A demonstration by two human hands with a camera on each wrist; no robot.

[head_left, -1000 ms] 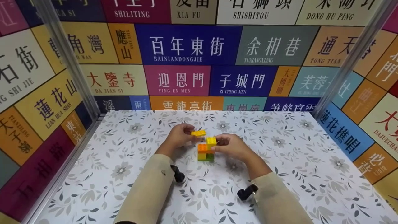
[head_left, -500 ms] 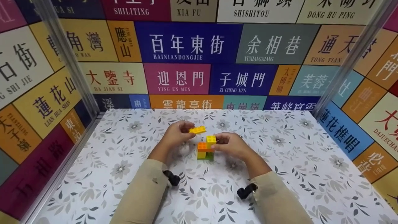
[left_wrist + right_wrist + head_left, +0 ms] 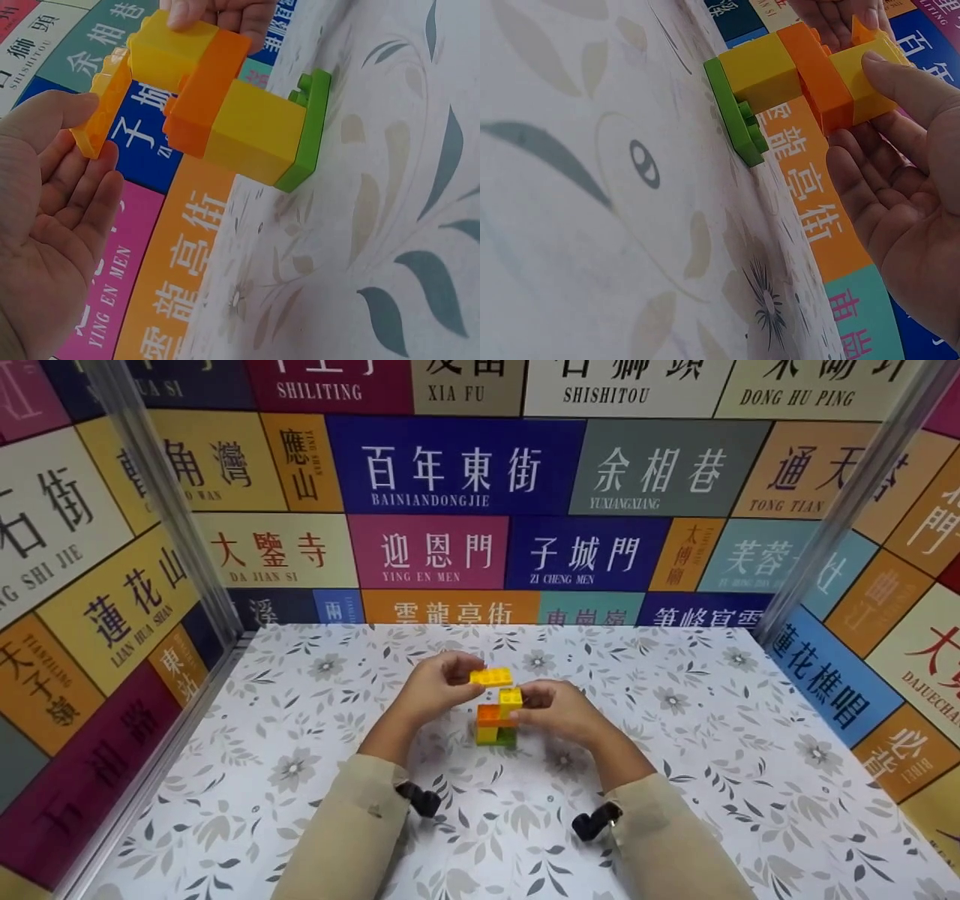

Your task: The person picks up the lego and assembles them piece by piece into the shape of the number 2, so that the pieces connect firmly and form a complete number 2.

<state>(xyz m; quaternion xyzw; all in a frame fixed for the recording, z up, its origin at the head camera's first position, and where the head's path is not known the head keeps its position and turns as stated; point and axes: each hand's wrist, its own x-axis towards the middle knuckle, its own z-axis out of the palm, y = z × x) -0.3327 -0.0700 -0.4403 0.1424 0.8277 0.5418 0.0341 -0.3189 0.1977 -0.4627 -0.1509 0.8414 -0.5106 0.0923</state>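
Note:
A small tower of toy building bricks stands on the table, with a green base plate [image 3: 306,135], a yellow brick [image 3: 255,129] on one end of it, an orange brick [image 3: 206,94] across that, and a yellow top brick [image 3: 861,79] on the other end. My right hand [image 3: 564,711] pinches the yellow top brick between thumb and fingers. Up beside the tower's top, my left hand [image 3: 439,686] pinches a thin yellow-orange brick [image 3: 491,678] by one end. In the left wrist view this thin brick is close to the studs of the top brick.
A white tablecloth [image 3: 480,840] with grey leaves and flowers covers the table. Panels with street-name lettering [image 3: 457,465] rise behind and at both sides, with clear corner posts [image 3: 169,510]. Black wrist cameras [image 3: 596,821] sit at both sleeves.
My left hand first drew slightly left with the thin brick, then came back right, so the brick is now just behind the top brick. The right hand and tower stay in place.

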